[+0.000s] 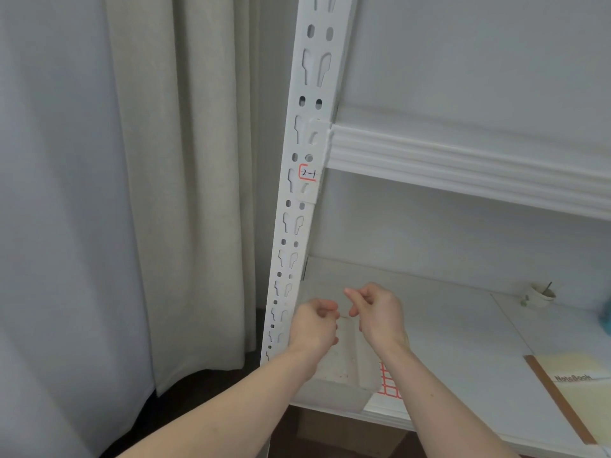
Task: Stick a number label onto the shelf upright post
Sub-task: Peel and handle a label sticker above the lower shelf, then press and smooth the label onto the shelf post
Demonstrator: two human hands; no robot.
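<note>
A white perforated upright post [299, 127] runs from the top centre down to the lower left of the shelf. A red-edged label [308, 173] reading "2-1" is stuck on it just below the upper shelf beam. My left hand [314, 325] and my right hand [377, 312] are close together in front of the lower shelf, right of the post. Their fingertips pinch something small and thin between them; what it is cannot be made out. A sheet of red-bordered labels [388, 383] lies on the shelf, partly hidden by my right forearm.
A translucent plastic tray [344, 365] sits under my hands on the lower shelf board [463, 325]. A notebook [575, 381] lies at the right, and a small cup [540, 294] stands at the back. Curtains [165, 193] hang left of the post.
</note>
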